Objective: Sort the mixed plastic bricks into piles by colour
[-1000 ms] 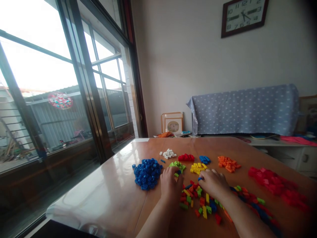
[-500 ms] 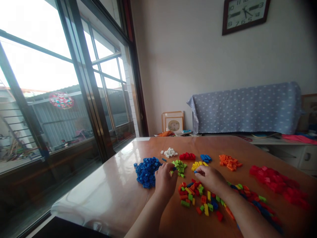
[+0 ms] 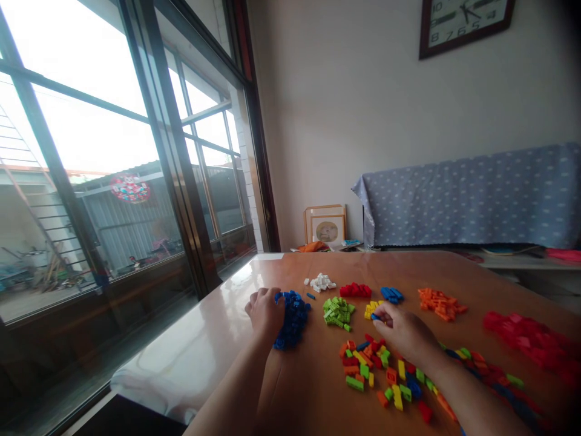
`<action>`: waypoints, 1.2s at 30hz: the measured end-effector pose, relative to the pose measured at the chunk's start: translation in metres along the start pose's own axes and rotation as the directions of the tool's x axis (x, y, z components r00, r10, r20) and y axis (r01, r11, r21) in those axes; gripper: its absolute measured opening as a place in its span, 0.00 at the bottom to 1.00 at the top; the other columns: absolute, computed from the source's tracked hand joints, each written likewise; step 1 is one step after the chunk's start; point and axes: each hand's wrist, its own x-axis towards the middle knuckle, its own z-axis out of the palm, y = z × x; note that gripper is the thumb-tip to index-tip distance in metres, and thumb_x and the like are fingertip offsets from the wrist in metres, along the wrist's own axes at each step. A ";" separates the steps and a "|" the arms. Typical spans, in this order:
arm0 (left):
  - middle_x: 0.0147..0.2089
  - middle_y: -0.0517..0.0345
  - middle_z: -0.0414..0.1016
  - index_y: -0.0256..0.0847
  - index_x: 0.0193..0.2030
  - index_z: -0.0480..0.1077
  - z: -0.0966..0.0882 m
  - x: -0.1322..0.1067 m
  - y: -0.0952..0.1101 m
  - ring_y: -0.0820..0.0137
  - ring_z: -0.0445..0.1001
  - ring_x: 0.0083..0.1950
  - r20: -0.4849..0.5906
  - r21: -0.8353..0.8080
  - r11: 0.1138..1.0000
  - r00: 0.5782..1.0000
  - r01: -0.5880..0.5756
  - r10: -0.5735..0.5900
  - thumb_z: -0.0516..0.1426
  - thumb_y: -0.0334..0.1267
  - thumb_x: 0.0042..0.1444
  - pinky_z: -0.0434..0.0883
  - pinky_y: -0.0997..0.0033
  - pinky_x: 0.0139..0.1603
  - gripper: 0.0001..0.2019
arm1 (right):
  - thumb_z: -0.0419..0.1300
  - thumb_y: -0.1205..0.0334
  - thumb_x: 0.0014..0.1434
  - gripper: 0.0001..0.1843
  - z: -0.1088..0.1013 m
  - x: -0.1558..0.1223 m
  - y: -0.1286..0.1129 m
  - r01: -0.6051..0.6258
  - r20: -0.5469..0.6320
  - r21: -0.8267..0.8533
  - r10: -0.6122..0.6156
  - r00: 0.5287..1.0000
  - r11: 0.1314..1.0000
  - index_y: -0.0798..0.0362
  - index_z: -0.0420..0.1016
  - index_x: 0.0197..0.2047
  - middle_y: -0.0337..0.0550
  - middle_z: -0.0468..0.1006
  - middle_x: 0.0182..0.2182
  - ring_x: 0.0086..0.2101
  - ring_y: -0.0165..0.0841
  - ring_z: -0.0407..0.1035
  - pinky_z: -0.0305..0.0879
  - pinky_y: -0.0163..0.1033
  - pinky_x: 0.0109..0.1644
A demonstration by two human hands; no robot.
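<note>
My left hand (image 3: 264, 313) rests curled on the near-left side of a heap of dark blue round bricks (image 3: 294, 317), with a blue piece at its fingertips. My right hand (image 3: 402, 332) pinches a small blue brick (image 3: 374, 317) just in front of the small yellow pile (image 3: 371, 309). Below my right hand lies a mixed scatter of red, green, yellow, orange and blue bricks (image 3: 376, 370). Sorted piles sit farther out: light green (image 3: 337, 310), white (image 3: 321, 282), red (image 3: 355, 290), blue (image 3: 391, 295) and orange (image 3: 440, 302).
The bricks lie on a glossy brown table (image 3: 213, 351) beside a large window (image 3: 91, 151). A big red heap (image 3: 531, 339) lies at the right. Behind stand a cloth-covered piece of furniture (image 3: 467, 200), a framed picture (image 3: 327, 229) and a wall clock (image 3: 467, 21).
My left hand moved left from the mixed scatter onto the dark blue heap. My right hand lifted a small blue brick toward the yellow pile. The view shifted slightly left.
</note>
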 end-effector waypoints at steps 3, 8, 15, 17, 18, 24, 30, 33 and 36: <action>0.54 0.52 0.75 0.53 0.51 0.76 0.003 0.005 -0.010 0.53 0.64 0.58 0.003 0.015 1.000 1.000 0.020 -0.020 0.55 0.47 0.60 0.58 0.53 0.57 0.15 | 0.56 0.55 0.55 0.09 0.000 0.000 0.000 0.019 -0.016 -0.006 -0.019 1.000 1.000 0.47 0.73 0.38 0.41 0.81 0.36 0.37 0.37 0.75 0.63 0.36 0.38; 0.56 0.52 0.74 0.52 0.55 0.74 0.003 -0.001 -0.011 0.52 0.64 0.58 -0.008 -0.004 1.000 1.000 0.013 -0.013 0.54 0.46 0.61 0.59 0.52 0.56 0.17 | 0.56 0.55 0.55 0.08 0.000 -0.001 -0.004 0.021 0.000 -0.006 -0.021 1.000 1.000 0.47 0.73 0.37 0.41 0.81 0.34 0.36 0.37 0.74 0.63 0.36 0.38; 0.50 0.53 0.75 0.49 0.50 0.74 0.009 -0.044 0.046 0.59 0.69 0.53 -0.020 -0.290 0.937 0.980 -0.196 0.199 0.52 0.40 0.63 0.63 0.58 0.54 0.13 | 0.57 0.58 0.54 0.05 0.005 -0.004 -0.011 0.064 0.003 -0.009 -0.064 0.998 0.998 0.48 0.71 0.35 0.40 0.79 0.34 0.34 0.36 0.72 0.63 0.37 0.39; 0.46 0.54 0.76 0.46 0.47 0.74 0.020 -0.059 0.069 0.63 0.71 0.50 0.022 -0.467 0.846 0.954 -0.256 0.300 0.54 0.38 0.61 0.66 0.63 0.51 0.11 | 0.58 0.59 0.53 0.04 0.006 -0.005 -0.015 0.094 0.017 0.002 -0.094 0.995 0.996 0.48 0.71 0.34 0.40 0.78 0.33 0.35 0.35 0.72 0.64 0.37 0.40; 0.44 0.54 0.76 0.44 0.46 0.74 0.026 -0.066 0.080 0.64 0.71 0.48 0.043 -0.559 0.792 0.946 -0.245 0.322 0.55 0.38 0.60 0.66 0.66 0.50 0.10 | 0.58 0.60 0.54 0.04 0.006 -0.006 -0.018 0.115 0.022 0.009 -0.115 0.993 0.993 0.48 0.71 0.34 0.40 0.78 0.33 0.35 0.35 0.71 0.64 0.38 0.40; 0.30 0.60 0.72 0.36 0.38 0.73 0.056 -0.085 0.127 0.74 0.68 0.31 0.330 -0.851 0.500 0.904 0.160 0.272 0.59 0.36 0.53 0.63 0.77 0.32 0.07 | 0.56 0.61 0.56 0.02 0.007 -0.013 -0.031 0.231 0.004 0.044 -0.231 0.973 0.972 0.48 0.69 0.33 0.40 0.75 0.29 0.33 0.36 0.70 0.64 0.39 0.39; 0.28 0.61 0.71 0.35 0.33 0.72 0.065 -0.088 0.131 0.76 0.65 0.30 0.374 -0.907 0.304 0.889 0.291 0.265 0.58 0.31 0.49 0.62 0.78 0.31 0.04 | 0.56 0.66 0.54 0.03 0.007 -0.016 -0.038 0.270 -0.021 0.104 -0.269 0.963 0.957 0.49 0.68 0.33 0.40 0.74 0.30 0.34 0.36 0.69 0.64 0.39 0.39; 0.31 0.59 0.74 0.35 0.35 0.74 0.066 -0.091 0.129 0.75 0.68 0.32 0.387 -0.905 0.295 0.879 0.305 0.279 0.59 0.33 0.49 0.64 0.77 0.33 0.06 | 0.56 0.67 0.54 0.04 0.006 -0.016 -0.040 0.260 -0.036 0.115 -0.258 0.966 0.959 0.49 0.68 0.34 0.40 0.74 0.30 0.34 0.35 0.69 0.64 0.39 0.39; 0.36 0.54 0.78 0.34 0.40 0.75 0.063 -0.093 0.129 0.71 0.72 0.36 0.438 -0.894 0.257 0.838 0.367 0.325 0.62 0.37 0.50 0.67 0.75 0.38 0.11 | 0.56 0.67 0.53 0.05 0.004 -0.015 -0.040 0.243 -0.035 0.117 -0.240 0.970 0.963 0.49 0.68 0.34 0.40 0.74 0.31 0.35 0.35 0.69 0.65 0.39 0.40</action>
